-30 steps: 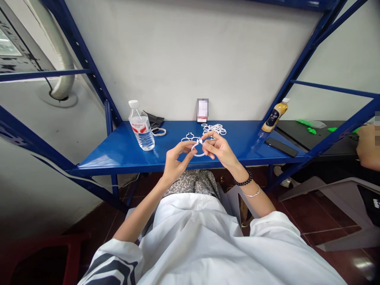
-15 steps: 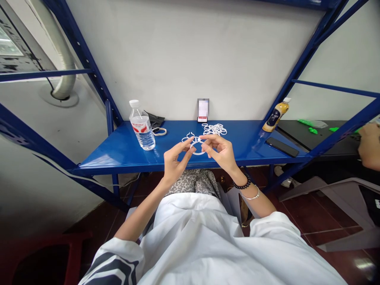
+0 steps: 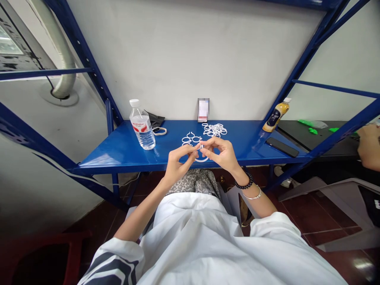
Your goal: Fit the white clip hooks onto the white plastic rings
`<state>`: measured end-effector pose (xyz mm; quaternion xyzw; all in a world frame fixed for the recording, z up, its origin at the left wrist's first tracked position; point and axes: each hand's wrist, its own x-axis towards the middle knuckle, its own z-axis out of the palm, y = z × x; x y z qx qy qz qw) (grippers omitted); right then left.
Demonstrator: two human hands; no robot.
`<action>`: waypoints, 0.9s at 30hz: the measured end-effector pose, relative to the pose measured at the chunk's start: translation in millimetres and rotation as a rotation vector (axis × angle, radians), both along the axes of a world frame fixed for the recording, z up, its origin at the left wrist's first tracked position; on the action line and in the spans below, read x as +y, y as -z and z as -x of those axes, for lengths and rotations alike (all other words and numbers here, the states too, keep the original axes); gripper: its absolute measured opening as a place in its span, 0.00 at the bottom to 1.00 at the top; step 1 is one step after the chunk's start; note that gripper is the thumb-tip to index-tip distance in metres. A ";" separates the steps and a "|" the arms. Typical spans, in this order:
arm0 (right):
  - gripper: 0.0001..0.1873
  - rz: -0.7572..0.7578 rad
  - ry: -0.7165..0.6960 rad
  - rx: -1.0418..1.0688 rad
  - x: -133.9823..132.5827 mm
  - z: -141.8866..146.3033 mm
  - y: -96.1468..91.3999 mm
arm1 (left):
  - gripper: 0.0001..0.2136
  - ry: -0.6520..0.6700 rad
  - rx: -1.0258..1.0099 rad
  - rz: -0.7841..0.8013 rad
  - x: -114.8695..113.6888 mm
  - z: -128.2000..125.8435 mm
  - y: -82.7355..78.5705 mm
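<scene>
Between my two hands is a white plastic ring [image 3: 202, 160], held up near the front edge of the blue table. My left hand [image 3: 179, 160] pinches its left side with thumb and index finger. On the other side my right hand [image 3: 221, 155] pinches it too, and the fingertips of both hands almost meet at the ring's top. Fingers cover much of the ring. Just behind lie several white rings with small tabs [image 3: 190, 137], spread loosely on the table. A heap of white rings [image 3: 215, 129] lies farther back, beyond my right hand.
On the left of the blue table [image 3: 115, 152] stand a water bottle [image 3: 141, 128], a black pouch [image 3: 154, 118] and a pale band [image 3: 160, 131]. A phone [image 3: 203, 110] leans on the wall. At right are a juice bottle [image 3: 276, 115], a dark phone [image 3: 282, 147] and another person's arm [image 3: 369, 144].
Both hands have drawn closer together and slightly lower, and the ring has shifted a little right and down. More of the loose rings behind it now show.
</scene>
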<state>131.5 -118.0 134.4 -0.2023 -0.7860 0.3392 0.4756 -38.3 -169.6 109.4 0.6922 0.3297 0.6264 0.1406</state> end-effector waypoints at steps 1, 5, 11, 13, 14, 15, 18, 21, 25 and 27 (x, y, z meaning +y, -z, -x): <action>0.11 -0.001 0.009 -0.007 -0.4 -0.2 -0.3 | 0.09 -0.003 0.000 -0.002 -0.3 -1.0 0.3; 0.12 -0.014 0.036 0.000 -0.4 1.8 0.8 | 0.09 -0.024 0.027 -0.020 0.1 -2.4 1.3; 0.13 -0.063 0.025 0.007 1.0 6.7 6.5 | 0.10 -0.069 -0.003 -0.023 2.3 2.9 0.7; 0.14 -0.095 0.030 -0.010 -0.2 7.3 7.0 | 0.11 -0.072 -0.021 -0.023 2.5 4.8 0.6; 0.15 -0.101 0.034 -0.010 -1.1 7.6 7.0 | 0.11 -0.074 -0.029 -0.027 2.4 5.5 0.6; 0.15 -0.097 0.042 -0.003 -2.2 8.0 6.8 | 0.12 -0.077 -0.036 -0.029 2.3 6.1 0.6; 0.15 -0.068 0.089 0.052 -5.1 9.7 6.1 | 0.12 -0.090 -0.054 -0.031 1.6 6.8 0.4; 0.11 -0.066 0.128 0.091 -6.7 11.5 5.8 | 0.12 -0.098 -0.061 -0.025 1.5 5.8 0.7; 0.09 -0.113 0.167 0.072 -6.6 12.3 6.1 | 0.12 -0.085 -0.057 -0.022 2.5 3.0 2.3; 0.09 -0.141 0.167 0.065 -5.8 11.9 6.3 | 0.12 -0.068 -0.057 -0.020 2.9 1.9 3.1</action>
